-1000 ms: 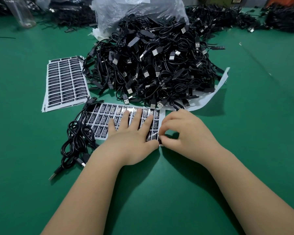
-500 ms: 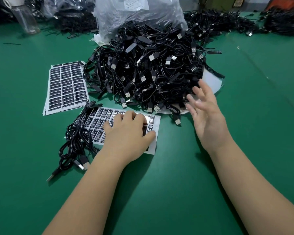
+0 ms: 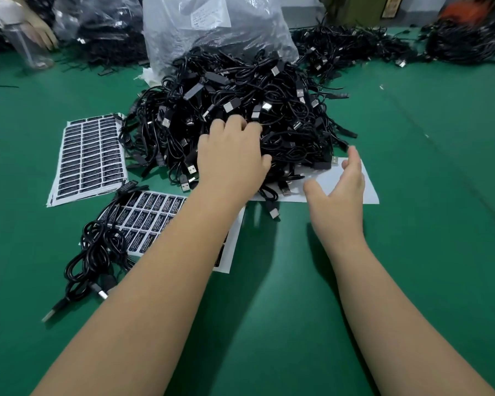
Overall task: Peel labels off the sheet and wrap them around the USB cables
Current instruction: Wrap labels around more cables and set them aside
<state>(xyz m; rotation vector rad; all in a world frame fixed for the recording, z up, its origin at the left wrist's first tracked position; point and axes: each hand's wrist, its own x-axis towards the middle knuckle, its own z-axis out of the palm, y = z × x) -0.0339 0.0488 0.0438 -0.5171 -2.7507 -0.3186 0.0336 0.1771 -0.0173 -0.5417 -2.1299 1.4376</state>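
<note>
On the green felt-like table (image 3: pixel 412 252), seen from my remote seat, a clear plastic bottle (image 3: pixel 26 44) stands far left. Nearer, a full sheet of black rectangular labels (image 3: pixel 89 155) lies flat beside the cable heap. Below it, a small bundle of glossy black cables (image 3: pixel 95 258) rests on the left edge of a second, partly used label sheet (image 3: pixel 152 221), which the left forearm crosses. At centre rises the large tangled pile of black USB cables (image 3: pixel 283 110), metal plugs glinting, with a crinkled clear plastic bag (image 3: pixel 217 30) behind it. My left hand (image 3: pixel 232 158) lies on the pile's near slope, fingers curled down into the cables; I cannot tell whether they grip one. To the right, my right hand (image 3: pixel 340 192) hovers above a blank white backing sheet (image 3: pixel 369 192) tucked under the pile, fingers straight and spread, thumb apart, holding nothing. More black cables (image 3: pixel 455 47) lie heaped far right.
</note>
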